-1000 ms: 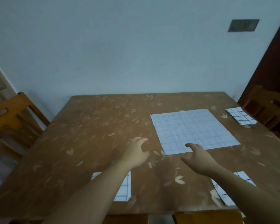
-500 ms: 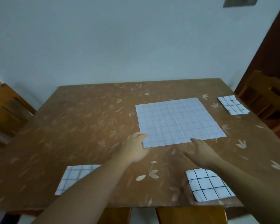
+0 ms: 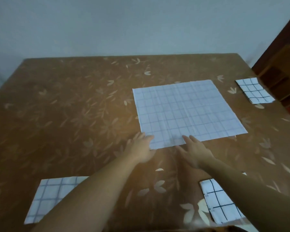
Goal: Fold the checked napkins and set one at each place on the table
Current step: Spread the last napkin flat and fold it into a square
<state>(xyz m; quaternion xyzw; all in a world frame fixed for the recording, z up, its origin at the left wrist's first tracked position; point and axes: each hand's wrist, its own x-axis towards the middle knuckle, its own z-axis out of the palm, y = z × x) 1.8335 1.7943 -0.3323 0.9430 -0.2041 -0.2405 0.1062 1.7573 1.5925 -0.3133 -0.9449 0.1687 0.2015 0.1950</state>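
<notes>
While the unfolded checked napkin (image 3: 187, 113) lies flat and square on the right half of the tabletop (image 3: 74, 106), both hands reach to its near edge. The left hand (image 3: 141, 151) has its fingers stretched forward, their tips at the napkin's near left corner. The right hand (image 3: 196, 153) is spread palm down, with straight fingers touching the near edge a little further right. Neither hand pinches the cloth as far as the blur lets one see. Three folded napkins sit at places along the edges: a near-left folded napkin (image 3: 50, 196) partly under the left forearm, a near-right folded napkin (image 3: 219, 203) under the right forearm, and a far-right folded napkin (image 3: 254, 90) beside a wooden chair (image 3: 278, 72).
</notes>
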